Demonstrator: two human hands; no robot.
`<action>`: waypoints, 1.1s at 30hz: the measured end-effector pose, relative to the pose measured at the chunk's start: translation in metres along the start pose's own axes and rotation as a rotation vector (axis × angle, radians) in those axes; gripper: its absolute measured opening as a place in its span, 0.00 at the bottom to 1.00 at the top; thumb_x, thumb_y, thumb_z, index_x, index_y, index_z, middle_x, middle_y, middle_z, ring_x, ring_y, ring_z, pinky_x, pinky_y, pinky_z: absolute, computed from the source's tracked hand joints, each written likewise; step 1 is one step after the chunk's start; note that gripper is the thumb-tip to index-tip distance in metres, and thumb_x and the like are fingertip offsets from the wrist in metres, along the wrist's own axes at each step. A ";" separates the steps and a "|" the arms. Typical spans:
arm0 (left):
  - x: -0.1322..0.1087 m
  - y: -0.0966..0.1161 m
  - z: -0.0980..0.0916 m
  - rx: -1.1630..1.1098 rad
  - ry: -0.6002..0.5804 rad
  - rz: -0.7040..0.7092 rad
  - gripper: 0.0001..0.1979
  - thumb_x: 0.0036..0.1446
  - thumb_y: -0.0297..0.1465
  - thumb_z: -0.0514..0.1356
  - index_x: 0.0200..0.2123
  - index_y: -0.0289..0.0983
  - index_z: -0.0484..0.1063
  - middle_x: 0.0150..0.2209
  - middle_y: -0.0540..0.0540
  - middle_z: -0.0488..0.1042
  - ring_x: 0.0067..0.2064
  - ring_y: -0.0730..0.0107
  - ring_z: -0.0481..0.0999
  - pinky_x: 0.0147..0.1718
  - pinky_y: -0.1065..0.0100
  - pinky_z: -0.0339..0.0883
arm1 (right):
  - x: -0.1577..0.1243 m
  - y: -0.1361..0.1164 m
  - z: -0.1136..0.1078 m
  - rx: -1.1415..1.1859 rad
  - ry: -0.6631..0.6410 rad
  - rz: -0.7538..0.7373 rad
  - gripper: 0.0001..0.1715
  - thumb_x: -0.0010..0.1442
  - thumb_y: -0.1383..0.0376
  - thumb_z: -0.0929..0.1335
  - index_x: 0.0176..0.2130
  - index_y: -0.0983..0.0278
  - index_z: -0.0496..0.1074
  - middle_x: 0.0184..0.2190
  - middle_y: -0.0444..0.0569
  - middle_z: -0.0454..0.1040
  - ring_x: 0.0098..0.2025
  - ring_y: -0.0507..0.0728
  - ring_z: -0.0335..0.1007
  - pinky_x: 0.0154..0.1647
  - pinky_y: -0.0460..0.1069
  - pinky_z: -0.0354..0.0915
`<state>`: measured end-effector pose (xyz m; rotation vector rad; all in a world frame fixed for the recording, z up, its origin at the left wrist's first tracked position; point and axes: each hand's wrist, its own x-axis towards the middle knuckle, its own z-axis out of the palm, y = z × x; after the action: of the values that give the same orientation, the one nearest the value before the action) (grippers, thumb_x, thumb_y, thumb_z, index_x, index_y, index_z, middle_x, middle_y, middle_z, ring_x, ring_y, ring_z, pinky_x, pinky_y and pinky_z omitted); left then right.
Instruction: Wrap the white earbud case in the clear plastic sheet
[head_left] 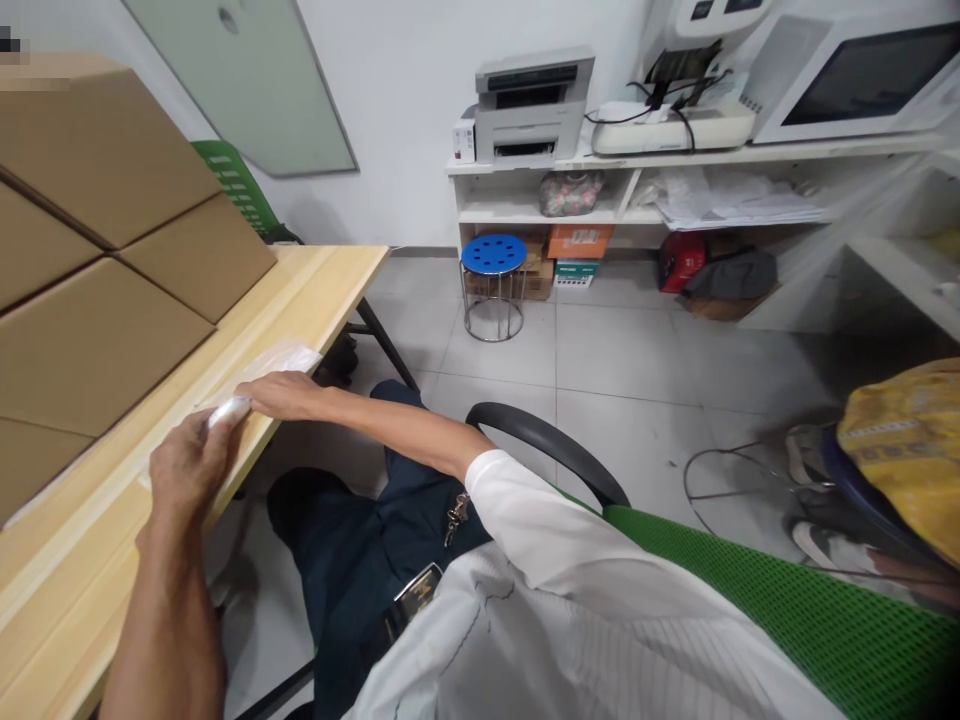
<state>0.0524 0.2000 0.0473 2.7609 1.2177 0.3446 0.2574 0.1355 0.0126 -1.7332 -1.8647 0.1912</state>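
Over the wooden table's (315, 280) edge, my two hands meet at a small white, shiny item (229, 410), whose kind I cannot make out. My left hand (187, 460) is closed around its near end, thumb along the side. The fingers of my right hand (277, 395) close on its far end and are partly hidden. A thin, clear plastic bag (289, 355) lies on the table just beyond my right hand. Whether the bag and the white item are joined, I cannot tell.
Stacked cardboard boxes (97, 320) fill the table's left side. Beyond the floor stand a blue stool (493, 255) and white shelves (525, 207) carrying a printer (532, 110) and a microwave (862, 85). At the right, a person's shoes (817, 545) show beside a yellow cloth (907, 450).
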 end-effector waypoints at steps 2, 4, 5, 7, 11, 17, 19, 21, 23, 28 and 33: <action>0.003 -0.006 0.002 -0.016 0.001 -0.033 0.41 0.75 0.62 0.47 0.66 0.38 0.79 0.59 0.32 0.86 0.63 0.35 0.83 0.61 0.48 0.74 | 0.001 0.001 -0.001 -0.003 0.013 -0.004 0.12 0.81 0.66 0.64 0.56 0.60 0.76 0.60 0.54 0.85 0.60 0.65 0.82 0.56 0.55 0.75; 0.008 -0.013 0.004 -0.036 0.013 -0.044 0.39 0.75 0.58 0.48 0.67 0.36 0.78 0.60 0.31 0.85 0.64 0.37 0.82 0.64 0.49 0.74 | 0.003 0.003 -0.002 -0.013 0.011 0.002 0.12 0.81 0.66 0.64 0.55 0.60 0.77 0.59 0.53 0.86 0.59 0.64 0.83 0.55 0.54 0.75; 0.010 -0.017 0.005 -0.041 0.019 -0.045 0.37 0.75 0.56 0.49 0.67 0.35 0.78 0.61 0.32 0.85 0.64 0.39 0.82 0.65 0.50 0.74 | 0.003 0.004 -0.002 -0.019 0.008 0.004 0.13 0.81 0.66 0.64 0.54 0.60 0.77 0.58 0.53 0.86 0.58 0.64 0.83 0.54 0.54 0.74; 0.015 -0.025 0.007 -0.033 0.013 -0.053 0.36 0.74 0.54 0.49 0.67 0.34 0.78 0.59 0.32 0.85 0.62 0.41 0.83 0.64 0.51 0.74 | 0.005 0.005 -0.002 -0.034 0.009 0.008 0.14 0.81 0.65 0.63 0.54 0.60 0.78 0.58 0.53 0.86 0.57 0.64 0.83 0.53 0.54 0.74; 0.022 -0.035 0.007 -0.025 0.000 -0.060 0.36 0.75 0.55 0.49 0.65 0.34 0.80 0.53 0.35 0.86 0.54 0.46 0.83 0.56 0.55 0.75 | 0.008 0.007 -0.003 -0.055 0.005 -0.002 0.15 0.84 0.64 0.61 0.55 0.60 0.76 0.59 0.54 0.85 0.58 0.64 0.82 0.53 0.54 0.74; 0.030 -0.036 0.000 -0.018 -0.053 -0.054 0.31 0.75 0.52 0.50 0.58 0.35 0.81 0.42 0.42 0.82 0.45 0.56 0.79 0.45 0.63 0.69 | 0.012 0.009 -0.006 -0.044 -0.001 0.011 0.14 0.83 0.66 0.60 0.54 0.62 0.73 0.62 0.56 0.84 0.63 0.66 0.80 0.58 0.57 0.73; 0.031 -0.035 -0.002 0.019 -0.068 -0.055 0.31 0.75 0.52 0.48 0.55 0.35 0.81 0.40 0.42 0.80 0.44 0.56 0.76 0.44 0.64 0.66 | 0.012 0.008 -0.010 -0.045 0.000 0.015 0.13 0.82 0.67 0.59 0.52 0.61 0.72 0.62 0.56 0.83 0.62 0.66 0.80 0.57 0.57 0.74; 0.033 -0.035 -0.004 0.054 -0.088 -0.064 0.30 0.75 0.51 0.48 0.53 0.36 0.81 0.38 0.43 0.77 0.43 0.56 0.74 0.43 0.64 0.65 | 0.011 0.006 -0.014 -0.049 0.003 0.019 0.12 0.81 0.69 0.60 0.49 0.60 0.71 0.61 0.55 0.83 0.62 0.65 0.80 0.56 0.56 0.74; 0.035 -0.037 -0.006 0.065 -0.119 -0.075 0.29 0.75 0.51 0.47 0.52 0.37 0.80 0.36 0.43 0.76 0.42 0.57 0.73 0.43 0.63 0.64 | 0.011 0.005 -0.018 -0.067 0.001 0.029 0.11 0.80 0.69 0.60 0.48 0.60 0.70 0.61 0.55 0.83 0.61 0.64 0.80 0.56 0.56 0.75; 0.045 -0.041 -0.004 0.053 -0.142 -0.059 0.26 0.75 0.51 0.47 0.46 0.40 0.78 0.33 0.47 0.75 0.43 0.58 0.74 0.45 0.62 0.65 | 0.013 0.006 -0.026 -0.133 -0.027 0.071 0.13 0.81 0.69 0.60 0.50 0.61 0.73 0.63 0.56 0.84 0.62 0.66 0.80 0.56 0.56 0.75; 0.028 -0.021 -0.005 0.044 -0.076 -0.141 0.22 0.75 0.48 0.46 0.34 0.44 0.68 0.28 0.54 0.76 0.40 0.62 0.73 0.44 0.64 0.65 | -0.002 -0.006 -0.041 -0.202 -0.103 0.137 0.21 0.82 0.67 0.57 0.59 0.63 0.77 0.68 0.57 0.82 0.66 0.64 0.80 0.58 0.52 0.72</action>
<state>0.0539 0.2349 0.0531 2.6775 1.4071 0.1996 0.2728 0.1208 0.0488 -2.0259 -1.8935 0.1528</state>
